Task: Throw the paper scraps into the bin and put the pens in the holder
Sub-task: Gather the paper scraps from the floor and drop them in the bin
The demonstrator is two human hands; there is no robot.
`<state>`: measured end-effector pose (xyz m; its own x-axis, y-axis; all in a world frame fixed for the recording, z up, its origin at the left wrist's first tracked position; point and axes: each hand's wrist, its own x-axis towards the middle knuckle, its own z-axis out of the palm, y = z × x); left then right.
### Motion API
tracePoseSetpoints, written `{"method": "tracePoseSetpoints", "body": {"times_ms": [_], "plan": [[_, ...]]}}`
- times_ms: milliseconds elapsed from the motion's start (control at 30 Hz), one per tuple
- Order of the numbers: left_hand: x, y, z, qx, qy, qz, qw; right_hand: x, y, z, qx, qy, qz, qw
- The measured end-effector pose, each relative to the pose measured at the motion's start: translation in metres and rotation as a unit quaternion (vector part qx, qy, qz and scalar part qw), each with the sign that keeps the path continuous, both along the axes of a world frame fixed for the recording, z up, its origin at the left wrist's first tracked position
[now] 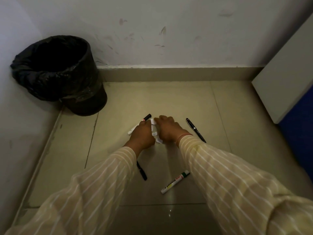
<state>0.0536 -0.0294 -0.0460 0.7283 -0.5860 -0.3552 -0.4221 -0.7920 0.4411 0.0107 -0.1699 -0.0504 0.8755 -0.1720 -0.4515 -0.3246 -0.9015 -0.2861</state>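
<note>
Both hands gathering paper scraps on the floor tiles.

Left hand [142, 134] and right hand [167, 130] are curled, apparently closed on the white paper scraps [155, 131] between them; four pens lie around; bin [57, 73] stands in the corner.

A bin [81, 99] lined with a thin, crinkled, slightly shiny black plastic bag [42, 72] stands on a floor [169, 102] of smooth, glazed beige tiles that give off a soft sheen, against a matt painted wall [169, 31] marked with scuffs. Crumpled white paper scraps [155, 131] lie between two hands, whose sleeves [228, 175] are light, sheer, cream cloth woven with pale stripes. A glossy black pen [196, 130] with metal-looking trim, a matt black pen [142, 171] and two smooth white plastic markers [175, 181] lie on the tiles.
</note>
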Motion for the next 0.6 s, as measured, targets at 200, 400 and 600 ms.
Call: {"method": "tracePoseSetpoints", "body": {"times_ms": [200,400,600], "plan": [[0.001,0.004,0.001,-0.005,0.028,0.012,1.0,-0.022,-0.006,-0.009,0.086,-0.101,-0.023,0.991],[-0.001,0.011,0.001,-0.048,0.02,0.039,0.998,-0.036,-0.028,0.005,0.12,-0.135,-0.189,0.965],[-0.006,0.005,0.0,0.076,0.013,-0.065,0.995,-0.031,-0.033,0.017,0.092,0.104,-0.113,0.984]]}}
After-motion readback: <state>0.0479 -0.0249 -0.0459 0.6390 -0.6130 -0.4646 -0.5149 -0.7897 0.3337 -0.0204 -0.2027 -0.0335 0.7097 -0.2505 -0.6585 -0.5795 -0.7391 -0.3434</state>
